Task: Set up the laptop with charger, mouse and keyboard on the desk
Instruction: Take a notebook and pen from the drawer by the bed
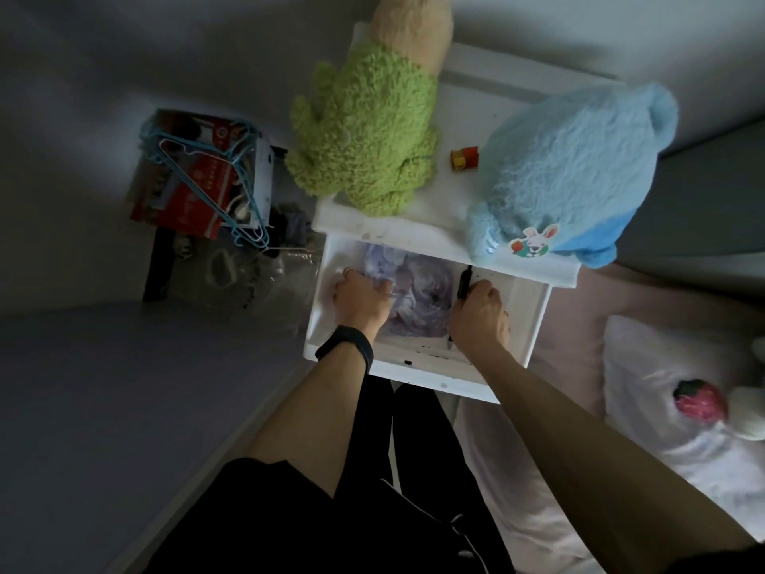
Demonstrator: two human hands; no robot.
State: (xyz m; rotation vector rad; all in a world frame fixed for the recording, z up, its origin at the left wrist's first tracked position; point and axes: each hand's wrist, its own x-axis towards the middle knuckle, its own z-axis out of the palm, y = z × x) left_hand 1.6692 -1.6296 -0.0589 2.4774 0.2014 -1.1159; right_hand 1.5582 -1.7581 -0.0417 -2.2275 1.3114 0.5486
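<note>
Reaching into the open drawer of a white nightstand w/ both hands. R hand has its fingers clamped round a slim black item (pen or cable end, can't tell which). L hand lies on the left edge of a purple printed sheet flat on the drawer floor; fingers bend over that edge, but whether they pinch it I can't tell. Laptop, charger, mouse & keyboard: none of the 4 is in view. Sheet looks thin, floppy & light, prob. a mouse mat: lift by an edge, then support underneath. Black item looks light & rigid; a mid-shaft grip should do. A green plush & a blue plush sit on top.
</note>
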